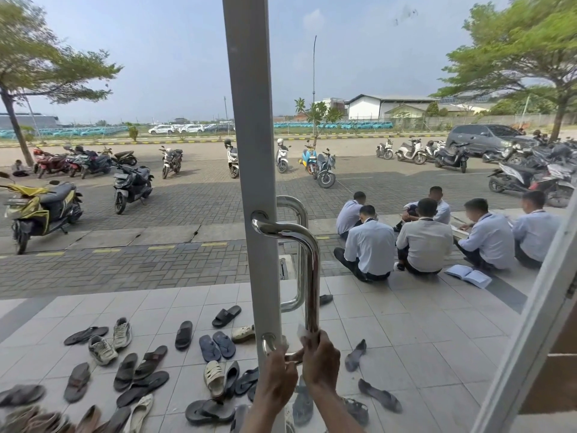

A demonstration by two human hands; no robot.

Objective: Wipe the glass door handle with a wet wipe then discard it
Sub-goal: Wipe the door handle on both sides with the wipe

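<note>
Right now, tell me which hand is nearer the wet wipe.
Right. The right hand holds the wipe against the upright bar of the handle; the left hand is below and left of it, at the handle's bottom bend.

Both bare forearms rise from the near edge, close together. The left hand [278,371] curls its fingers round the lower crossbar of the polished steel door handle [312,270]. Just right of it and slightly higher, the right hand [321,359] wraps the handle's upright bar, pressing a white wet wipe [301,332] against it, one corner showing above the fingers
</note>
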